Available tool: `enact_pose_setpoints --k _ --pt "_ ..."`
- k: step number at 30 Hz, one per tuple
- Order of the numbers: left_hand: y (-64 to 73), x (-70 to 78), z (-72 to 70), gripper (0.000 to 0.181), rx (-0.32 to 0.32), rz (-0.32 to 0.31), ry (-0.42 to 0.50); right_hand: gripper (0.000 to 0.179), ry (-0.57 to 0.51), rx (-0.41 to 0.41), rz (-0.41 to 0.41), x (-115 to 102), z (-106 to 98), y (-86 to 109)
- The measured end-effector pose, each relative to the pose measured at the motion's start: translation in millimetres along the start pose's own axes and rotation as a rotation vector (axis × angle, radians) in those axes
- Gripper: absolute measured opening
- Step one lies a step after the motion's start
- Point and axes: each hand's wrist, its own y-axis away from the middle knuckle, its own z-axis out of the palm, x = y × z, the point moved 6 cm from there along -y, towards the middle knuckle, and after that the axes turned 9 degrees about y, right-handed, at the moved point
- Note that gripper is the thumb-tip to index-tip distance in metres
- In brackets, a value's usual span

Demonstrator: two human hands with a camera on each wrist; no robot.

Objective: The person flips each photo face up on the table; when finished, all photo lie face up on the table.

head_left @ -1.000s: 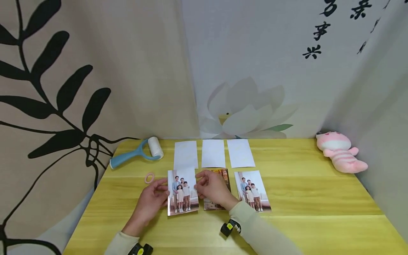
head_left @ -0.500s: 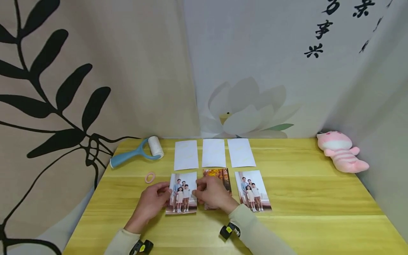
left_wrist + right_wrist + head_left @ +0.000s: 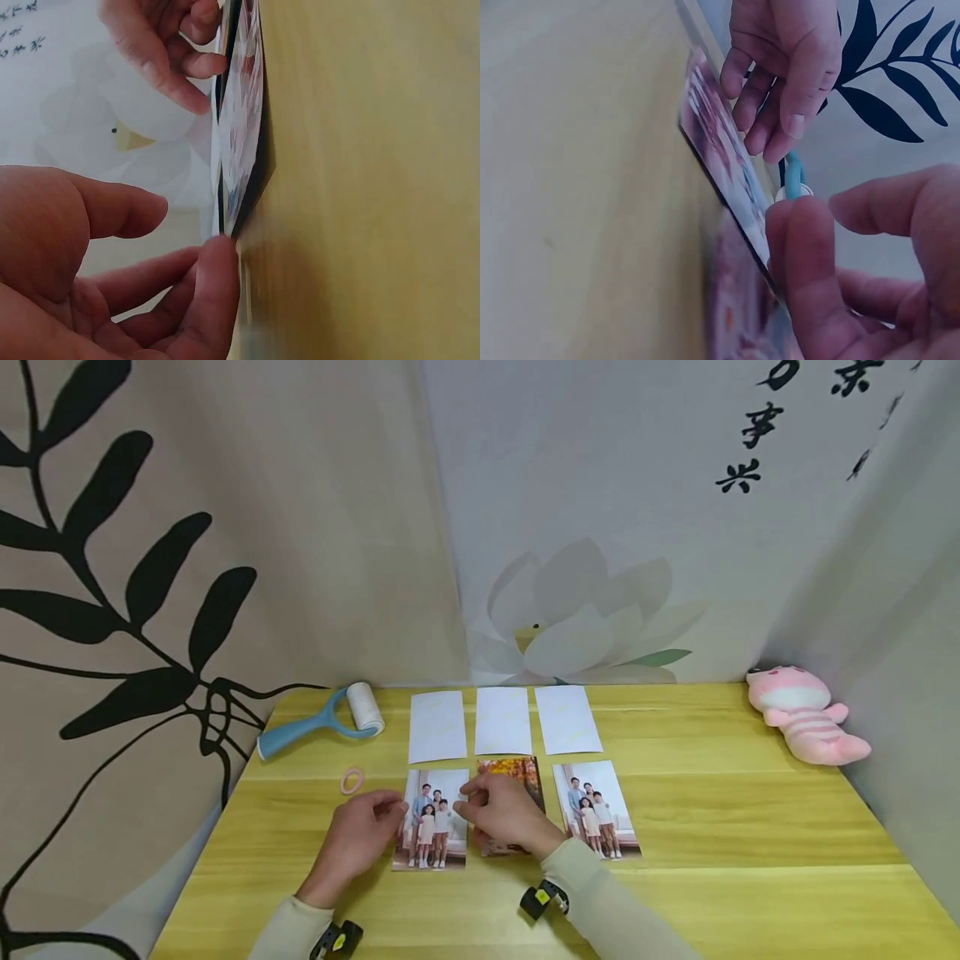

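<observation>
Family photo: the print (image 3: 435, 835) sits between the two hands, held by its side edges, picture up. Looks a bit tilted off the wooden table (image 3: 750, 852), shadow underneath. My main worry: squeeze inward from both sides and it could bow or crease.

Left grip: left hand (image 3: 360, 835) pinches the print's left edge, fingertips with barely a gap beyond the paper itself. Tiny hold, so if it slips, that side could flop down or swing crooked.

Right grip: right hand (image 3: 506, 814) pinches the opposite edge, tips just as close together. Surface looks glossy, so sweaty fingers could smudge it. Uneven pulling between the hands could twist it too.

Autumn photo: (image 3: 517, 767) half hidden by the right hand. Can't tell if the hand touches it; if so, it could get nudged askew.

Second family photo: (image 3: 600, 802) right of the right wrist, looks like the same shot, easy to mix up. The right sleeve (image 3: 607, 893) is close to its near corner; a low forearm could drag it.

Blank white cards: three (image 3: 502, 720), in a row past the grip. Push forward and the print could ride onto the left one.

Pink ring: (image 3: 360, 777) just past the left knuckles, easy to bump.

Lint roller: (image 3: 326, 717) farther beyond the left hand, low risk imo.

Pink plush toy: (image 3: 806, 714) well off to the right hand's right, harmless.
</observation>
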Motion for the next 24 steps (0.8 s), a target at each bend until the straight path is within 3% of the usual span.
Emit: enact_pose_setpoints --k 3,7,11,19,24 --pt "-4.2 3.1 -0.2 0.033 0.001 0.035 -0.026 0.039 -0.031 -0.008 0.001 1 -5 -1.4" --pt "-14.8 6.4 3.1 0.035 -0.012 0.032 0.027 0.036 -0.067 -0.019 0.002 1 -16 -5.6" --pt "-30.2 9.6 7.4 0.036 -0.003 0.01 0.087 0.031 -0.034 -0.001 -0.016 -1 -27 -14.1" --pt "-62.8 12.3 11.4 0.044 0.034 0.002 0.127 0.028 0.079 0.027 -0.091 1 -45 -49.2" --pt "-82.9 12.5 17.1 0.05 0.029 0.018 0.097 0.026 0.123 0.046 -0.105 0 -56 -72.1"
